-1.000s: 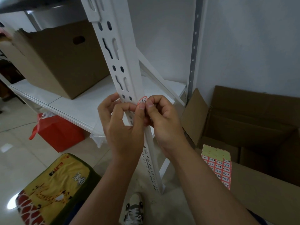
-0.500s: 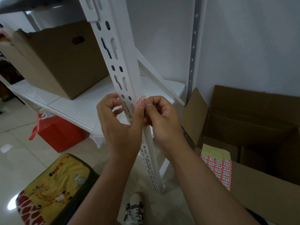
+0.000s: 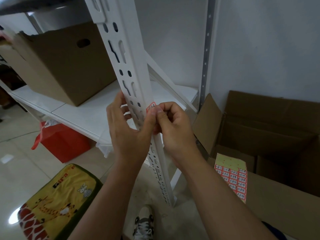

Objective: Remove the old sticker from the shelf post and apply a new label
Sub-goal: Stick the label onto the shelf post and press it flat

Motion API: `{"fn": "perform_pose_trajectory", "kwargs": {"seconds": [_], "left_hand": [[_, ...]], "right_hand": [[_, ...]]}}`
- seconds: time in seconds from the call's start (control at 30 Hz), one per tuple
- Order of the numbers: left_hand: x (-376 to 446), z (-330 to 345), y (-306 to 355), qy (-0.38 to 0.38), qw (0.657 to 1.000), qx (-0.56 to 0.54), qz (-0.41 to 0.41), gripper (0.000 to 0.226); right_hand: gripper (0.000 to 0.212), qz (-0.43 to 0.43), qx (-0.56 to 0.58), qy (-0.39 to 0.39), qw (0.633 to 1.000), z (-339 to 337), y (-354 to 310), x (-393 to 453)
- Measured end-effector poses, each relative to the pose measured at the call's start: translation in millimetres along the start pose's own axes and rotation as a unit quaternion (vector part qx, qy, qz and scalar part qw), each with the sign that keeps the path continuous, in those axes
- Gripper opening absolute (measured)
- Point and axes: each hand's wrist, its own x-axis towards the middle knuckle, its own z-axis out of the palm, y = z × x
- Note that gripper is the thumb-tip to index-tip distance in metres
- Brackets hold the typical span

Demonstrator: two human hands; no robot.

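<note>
A white slotted shelf post (image 3: 133, 66) runs down the middle of the view. A small red-edged sticker (image 3: 151, 106) with handwritten digits sits on the post's right edge. My left hand (image 3: 128, 132) grips the post, fingers round its left side and thumb tip at the sticker's lower edge. My right hand (image 3: 174, 127) is curled beside the post, its thumb and forefinger pinching the sticker's lower part. The sticker's bottom half is hidden by both thumbs. A sheet of red labels (image 3: 231, 179) lies on a cardboard box at the right.
A brown box (image 3: 65, 66) stands on the white shelf board (image 3: 83, 111). An open cardboard box (image 3: 270, 135) sits on the floor at right. A red bag (image 3: 64, 142) and a yellow cushion (image 3: 57, 201) are below left, with my shoe (image 3: 143, 224) by the post's foot.
My left fingers have uncurled from in front of the post and now reach round its left side. Both thumbs stay on the sticker, which is still on the post.
</note>
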Motion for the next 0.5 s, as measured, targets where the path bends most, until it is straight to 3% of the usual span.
{"fn": "perform_pose_trajectory", "kwargs": {"seconds": [0.5], "left_hand": [[0.5,-3.5,0.1,-0.024,0.997,-0.054,-0.039,0.074]], "right_hand": [[0.009,-0.034,-0.035,0.016,0.999,0.7,0.9,-1.8]]}}
